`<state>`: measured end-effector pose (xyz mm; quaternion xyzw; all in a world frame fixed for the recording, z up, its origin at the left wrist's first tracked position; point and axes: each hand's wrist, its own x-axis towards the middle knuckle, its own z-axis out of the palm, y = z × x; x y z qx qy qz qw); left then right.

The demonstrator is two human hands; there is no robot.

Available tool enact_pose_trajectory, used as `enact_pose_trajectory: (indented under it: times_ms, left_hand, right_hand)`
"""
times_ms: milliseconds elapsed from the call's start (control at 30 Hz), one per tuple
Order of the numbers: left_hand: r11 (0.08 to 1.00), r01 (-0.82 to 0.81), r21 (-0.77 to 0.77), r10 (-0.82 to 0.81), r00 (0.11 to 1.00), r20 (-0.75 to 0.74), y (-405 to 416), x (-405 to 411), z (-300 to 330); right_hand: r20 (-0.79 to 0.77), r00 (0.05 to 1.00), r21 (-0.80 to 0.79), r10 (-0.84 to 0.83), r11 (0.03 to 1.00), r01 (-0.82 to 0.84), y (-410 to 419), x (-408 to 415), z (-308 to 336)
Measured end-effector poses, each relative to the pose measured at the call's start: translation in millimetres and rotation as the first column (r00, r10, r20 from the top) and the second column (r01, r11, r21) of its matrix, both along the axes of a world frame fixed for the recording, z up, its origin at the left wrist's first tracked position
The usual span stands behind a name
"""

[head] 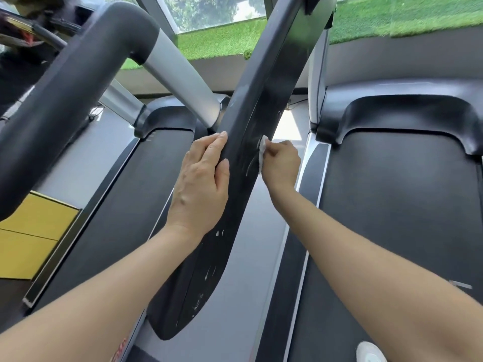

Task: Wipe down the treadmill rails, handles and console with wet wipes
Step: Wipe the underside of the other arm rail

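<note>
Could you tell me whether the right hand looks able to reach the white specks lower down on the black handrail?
Probably yes: the right hand, pinching the wipe, is already against the handrail, with nothing between it and the white specks.

yellow floor mat (34, 228) at left, green turf (222, 43) beyond the window.
</note>
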<state>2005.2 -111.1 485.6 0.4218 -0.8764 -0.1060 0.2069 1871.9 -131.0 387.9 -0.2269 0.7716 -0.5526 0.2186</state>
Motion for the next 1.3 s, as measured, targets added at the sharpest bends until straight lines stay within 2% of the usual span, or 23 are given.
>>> enact_pose_trajectory:
  times_ms: [67, 167, 400, 500, 600, 700, 833, 1033, 1133, 1200, 1300]
  left_hand:
    - [1.0, -0.002, -0.003, 0.002, 1.0, 0.0, 0, 0, 0]
    - [1.0, -0.006, -0.014, 0.006, 1.0, 0.003, 0, 0, 0]
    - [1.0, -0.007, 0.0, 0.007, 1.0, 0.016, 0, -1, 0]
    - [1.0, -0.007, -0.006, 0.007, 1.0, 0.001, 0, 0, 0]
    - [1.0, -0.005, -0.007, 0.005, 1.0, -0.005, 0, 0, 0]
    - [1.0, -0.009, -0.004, 0.009, 1.0, 0.004, 1, 0, 0]
    - [1.0, -0.007, -0.003, 0.007, 1.0, 0.007, 0, 0, 0]
    - [1.0, 0.002, 0.004, -0.002, 1.0, -0.018, 0, 0, 0]
    - [1.0, -0.003, 0.011, 0.003, 1.0, -0.011, 1, 0, 0]
    - [1.0, -0.008, 0.014, 0.008, 1.0, -0.004, 1, 0, 0]
    - [1.0, -0.008, 0.018, 0.008, 1.0, -0.006, 1, 0, 0]
  right_hand:
    - [-0.036, 0.998, -0.068, 0.058, 0.996, -0.06, 23, 23, 3]
    - [0.015, 0.992, -0.184, 0.122, 0.976, -0.117, 64, 62, 6]
    - [0.147, 0.989, 0.027, -0.012, 1.0, 0.008, -3, 3, -7]
    - [0.049, 0.997, -0.091, 0.064, 0.994, -0.059, 32, 35, 8]
    - [0.077, 0.991, -0.211, 0.106, 0.974, -0.088, 56, 52, 15]
    - [0.046, 0.997, -0.082, 0.056, 0.995, -0.052, 19, 18, 6]
    - [0.175, 0.984, -0.031, -0.02, 0.999, 0.026, -9, -4, -3]
    - [0.134, 0.981, -0.238, 0.14, 0.966, -0.105, 60, 55, 21]
    - [0.092, 0.993, -0.12, 0.074, 0.991, -0.063, 23, 19, 14]
    - [0.144, 0.989, -0.043, 0.021, 0.999, -0.015, -3, -10, 9]
    - [0.189, 0.982, -0.023, 0.001, 1.0, 0.003, -6, -13, 10]
